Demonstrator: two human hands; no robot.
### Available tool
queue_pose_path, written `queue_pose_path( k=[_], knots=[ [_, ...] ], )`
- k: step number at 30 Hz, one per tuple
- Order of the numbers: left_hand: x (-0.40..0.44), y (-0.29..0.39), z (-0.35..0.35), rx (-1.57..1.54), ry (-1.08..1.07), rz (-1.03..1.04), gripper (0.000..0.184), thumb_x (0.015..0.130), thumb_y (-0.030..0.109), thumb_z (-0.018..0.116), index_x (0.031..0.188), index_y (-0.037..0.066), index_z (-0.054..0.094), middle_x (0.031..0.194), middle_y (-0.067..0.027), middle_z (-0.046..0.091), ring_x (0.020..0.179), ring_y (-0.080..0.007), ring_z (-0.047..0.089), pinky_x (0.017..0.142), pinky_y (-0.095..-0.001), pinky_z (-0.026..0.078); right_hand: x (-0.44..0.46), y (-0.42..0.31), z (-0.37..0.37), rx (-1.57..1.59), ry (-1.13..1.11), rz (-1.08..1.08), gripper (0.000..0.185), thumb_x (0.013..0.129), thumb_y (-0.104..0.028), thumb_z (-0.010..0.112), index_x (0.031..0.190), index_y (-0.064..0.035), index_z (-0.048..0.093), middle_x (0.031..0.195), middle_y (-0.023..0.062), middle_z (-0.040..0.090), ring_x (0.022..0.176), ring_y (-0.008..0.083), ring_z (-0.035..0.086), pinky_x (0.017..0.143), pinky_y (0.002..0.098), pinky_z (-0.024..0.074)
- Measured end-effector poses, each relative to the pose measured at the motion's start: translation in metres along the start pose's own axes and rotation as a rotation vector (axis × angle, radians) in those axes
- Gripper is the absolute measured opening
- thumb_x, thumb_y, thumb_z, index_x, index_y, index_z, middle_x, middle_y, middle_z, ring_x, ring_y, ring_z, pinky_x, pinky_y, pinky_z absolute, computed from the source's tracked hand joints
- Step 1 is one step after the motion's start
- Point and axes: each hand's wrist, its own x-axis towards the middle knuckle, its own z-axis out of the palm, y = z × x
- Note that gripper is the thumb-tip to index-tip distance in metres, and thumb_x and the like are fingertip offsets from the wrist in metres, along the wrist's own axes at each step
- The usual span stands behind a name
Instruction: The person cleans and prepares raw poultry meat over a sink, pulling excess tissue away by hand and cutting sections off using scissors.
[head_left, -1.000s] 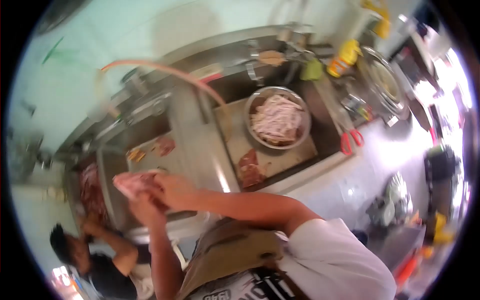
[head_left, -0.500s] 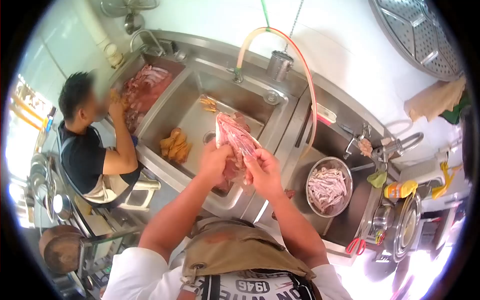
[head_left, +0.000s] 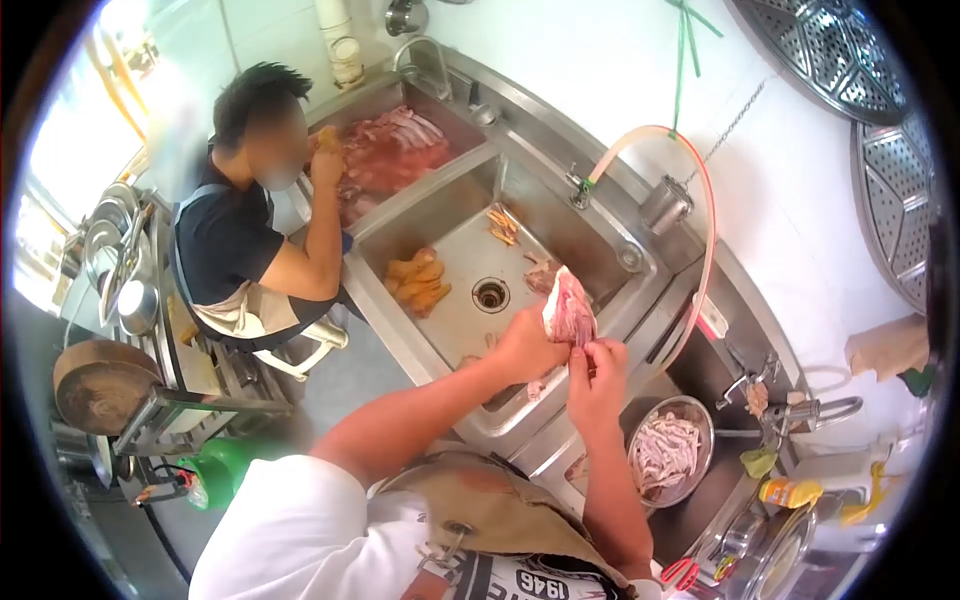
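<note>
Over the middle sink basin (head_left: 462,240), my left hand (head_left: 530,347) is closed around a piece of raw meat (head_left: 568,308), pink-red with a pale layer along one side. My right hand (head_left: 598,370) pinches the meat's lower right edge between thumb and fingers. Below in the basin, yellow-skinned poultry pieces (head_left: 418,283) lie at the left, small yellow feet-like pieces (head_left: 503,227) near the back, and darker red meat (head_left: 543,277) behind the held piece. My hands partly hide the basin's near side.
At the left a co-worker (head_left: 240,230) sits by another basin of raw meat in reddish water (head_left: 400,165). A steel bowl of pale meat strips (head_left: 667,450) stands in the right basin. A hose (head_left: 708,215) arches over the sink edge. Red-handled scissors (head_left: 680,573) lie at lower right.
The view has shifted, so the sinks and co-worker appear further right. My hands still hold the meat, now turned more upright, with my right hand at its lower edge.
</note>
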Motion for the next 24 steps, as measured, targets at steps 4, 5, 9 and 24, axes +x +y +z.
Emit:
queue_pose_path(
  k=[4, 5, 9, 24],
  knots=[
    [0.000, 0.007, -0.001, 0.020, -0.004, -0.039, 0.039, 0.072, 0.007, 0.072, 0.110, 0.004, 0.063, 0.097, -0.0155, 0.070, 0.089, -0.0256, 0.067, 0.084, -0.0359, 0.052, 0.000, 0.005, 0.005, 0.000, -0.029, -0.037, 0.015, 0.096, -0.012, 0.057, 0.098, 0.0028, 0.056, 0.092, 0.0195, 0.056, 0.082, 0.0341, 0.057, 0.073, 0.0407, 0.0470],
    [0.001, 0.005, 0.000, 0.002, -0.014, -0.078, 0.040, 0.072, 0.007, 0.071, 0.112, 0.005, 0.063, 0.099, -0.0174, 0.070, 0.092, -0.0303, 0.068, 0.085, -0.0371, 0.052, 0.001, 0.006, 0.006, -0.022, -0.054, -0.014, 0.015, 0.097, -0.013, 0.055, 0.097, 0.0023, 0.055, 0.092, 0.0200, 0.057, 0.081, 0.0357, 0.057, 0.072, 0.0423, 0.0470],
    [0.015, -0.025, 0.004, 0.313, -0.014, -0.066, 0.033, 0.074, 0.012, 0.067, 0.105, 0.000, 0.064, 0.092, -0.0260, 0.068, 0.092, -0.0420, 0.066, 0.080, -0.0432, 0.052, 0.003, 0.017, 0.016, -0.135, -0.149, 0.067, 0.021, 0.100, -0.019, 0.049, 0.093, 0.0002, 0.053, 0.089, 0.0214, 0.058, 0.078, 0.0409, 0.058, 0.067, 0.0488, 0.0466],
    [0.016, -0.023, 0.000, 0.177, 0.073, 0.068, 0.035, 0.082, 0.011, 0.067, 0.116, 0.005, 0.061, 0.105, -0.0155, 0.068, 0.096, -0.0299, 0.066, 0.086, -0.0379, 0.050, 0.014, 0.001, 0.028, -0.096, -0.041, 0.108, 0.026, 0.100, -0.018, 0.049, 0.082, 0.0007, 0.052, 0.077, 0.0251, 0.058, 0.071, 0.0455, 0.057, 0.062, 0.0513, 0.0446]
  ],
)
